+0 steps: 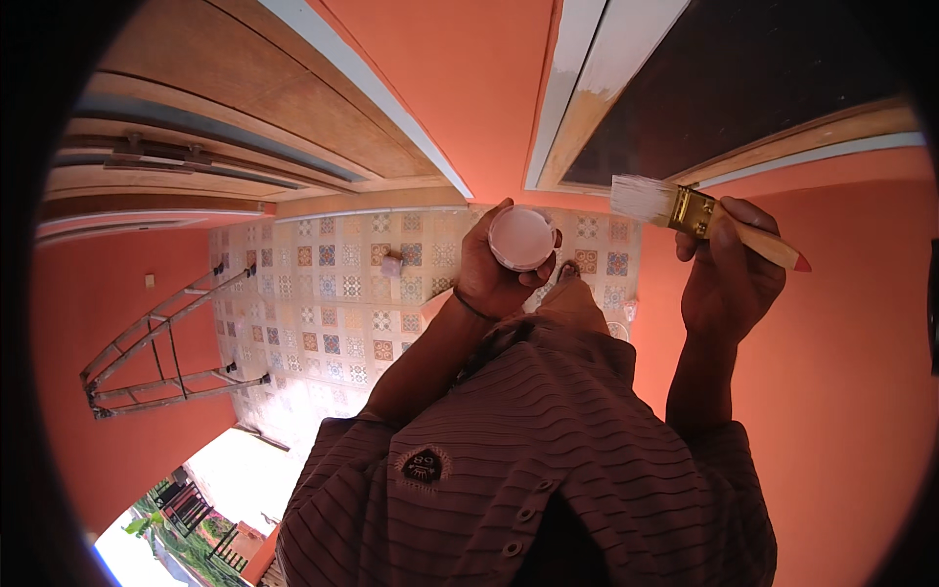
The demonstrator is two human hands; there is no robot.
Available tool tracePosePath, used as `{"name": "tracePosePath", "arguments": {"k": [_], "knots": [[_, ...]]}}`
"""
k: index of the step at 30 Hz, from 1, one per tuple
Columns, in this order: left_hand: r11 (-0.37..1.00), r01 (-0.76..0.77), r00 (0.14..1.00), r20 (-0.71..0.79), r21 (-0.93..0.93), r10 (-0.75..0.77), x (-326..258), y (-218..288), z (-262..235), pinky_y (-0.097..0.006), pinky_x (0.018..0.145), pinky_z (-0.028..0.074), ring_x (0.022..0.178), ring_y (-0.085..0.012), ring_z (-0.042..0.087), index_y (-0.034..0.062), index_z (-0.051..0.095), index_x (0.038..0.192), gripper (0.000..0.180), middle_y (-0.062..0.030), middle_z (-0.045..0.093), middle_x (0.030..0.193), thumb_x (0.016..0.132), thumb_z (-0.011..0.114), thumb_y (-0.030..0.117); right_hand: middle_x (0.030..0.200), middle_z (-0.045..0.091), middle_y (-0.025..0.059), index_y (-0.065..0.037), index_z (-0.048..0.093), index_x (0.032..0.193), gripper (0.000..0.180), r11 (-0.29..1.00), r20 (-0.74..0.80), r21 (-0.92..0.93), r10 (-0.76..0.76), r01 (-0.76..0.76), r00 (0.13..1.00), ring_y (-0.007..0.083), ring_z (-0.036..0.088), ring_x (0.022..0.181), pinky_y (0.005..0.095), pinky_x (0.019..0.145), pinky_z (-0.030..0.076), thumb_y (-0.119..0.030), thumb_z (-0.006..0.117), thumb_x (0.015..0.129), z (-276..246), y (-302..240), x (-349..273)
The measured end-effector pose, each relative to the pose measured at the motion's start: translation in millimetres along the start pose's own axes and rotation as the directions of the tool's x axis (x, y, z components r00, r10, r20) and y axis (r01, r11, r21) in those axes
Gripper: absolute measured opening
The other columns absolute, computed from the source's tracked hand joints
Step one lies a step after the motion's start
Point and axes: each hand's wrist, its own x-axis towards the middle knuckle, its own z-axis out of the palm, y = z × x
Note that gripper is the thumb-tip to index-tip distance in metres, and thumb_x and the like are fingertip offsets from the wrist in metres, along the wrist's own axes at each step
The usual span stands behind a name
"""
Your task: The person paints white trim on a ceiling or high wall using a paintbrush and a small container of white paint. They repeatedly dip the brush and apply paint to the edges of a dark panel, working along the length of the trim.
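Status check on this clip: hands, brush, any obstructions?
Left hand on round tub of pale paint. Right hand gripping brush by its handle, bristles pale-coated. Nothing seen blocking either hand; ladder off to the left.

Smooth coral-orange painted wall (450, 78) fills twelve o'clock, and more coral wall (831, 342) spans three to four o'clock. Between one and two o'clock is a large dark, smooth panel (753, 78). Brown wooden panelling (274, 78) with a pale edging strip stretches from ten to eleven o'clock. The floor of small square patterned tiles in beige, blue and brown (323, 284) lies around nine o'clock. Between eight and nine, a worn metal ladder (186, 394) stands beside another coral wall (98, 303). Towards seven-thirty, glaring daylight (245, 470) meets green plants (147, 511) outdoors.
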Motion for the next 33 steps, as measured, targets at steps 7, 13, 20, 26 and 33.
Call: {"name": "tracePosePath", "arguments": {"k": [7,13,20,26,33], "knots": [[0.999,0.017,0.996,-0.088,0.046,-0.013,15,-18,40,-0.031,0.047,0.050,0.063,-0.0289,0.067,-0.0008,0.066,0.117,0.056,-0.0185,0.071,0.094,0.111,0.040,0.049,0.100,0.077,0.0196,0.005,0.071,0.113,0.030,0.900,0.254,-0.360,-0.159,0.246,0.954,0.0221,0.076,0.087,0.0329,0.076,0.063,0.010,0.081,0.085,11,-24,-25],[0.987,-0.019,0.995,-0.095,0.160,0.034,13,-32,51,-0.033,0.049,0.050,0.056,-0.0262,0.061,-0.0004,0.067,0.117,0.056,-0.0179,0.072,0.092,0.111,0.042,0.049,0.098,0.077,0.0196,0.007,0.071,0.111,0.027,0.809,0.420,-0.469,-0.148,0.354,0.895,0.0227,0.078,0.087,0.0308,0.071,0.063,0.010,0.081,0.086,11,-16,-21],[0.984,-0.013,1.000,-0.018,0.177,0.017,10,-33,36,-0.040,0.064,0.058,0.077,-0.0277,0.071,0.0026,0.067,0.120,0.052,-0.0168,0.074,0.103,0.109,0.045,0.049,0.096,0.078,0.0186,0.005,0.070,0.108,0.025,0.763,0.498,-0.467,-0.191,0.447,0.846,0.0230,0.078,0.084,0.0310,0.071,0.063,0.009,0.081,0.086,17,-6,-24],[0.978,-0.053,0.996,-0.059,0.204,0.066,2,-33,40,-0.045,0.076,0.061,0.103,-0.0306,0.072,0.0051,0.067,0.123,0.049,-0.0152,0.072,0.116,0.109,0.046,0.048,0.095,0.078,0.0175,0.003,0.071,0.108,0.025,0.753,0.519,-0.486,-0.161,0.444,0.840,0.0231,0.078,0.084,0.0310,0.073,0.062,0.007,0.082,0.086,20,0,-26],[0.975,-0.054,0.988,-0.130,0.216,0.084,0,-30,43,-0.048,0.079,0.062,0.105,-0.0307,0.071,0.0056,0.067,0.123,0.048,-0.0142,0.073,0.115,0.109,0.047,0.047,0.095,0.078,0.0173,0.003,0.073,0.105,0.022,0.753,0.507,-0.507,-0.131,0.418,0.852,0.0222,0.078,0.082,0.0303,0.072,0.061,0.007,0.082,0.085,26,2,-26]]}}
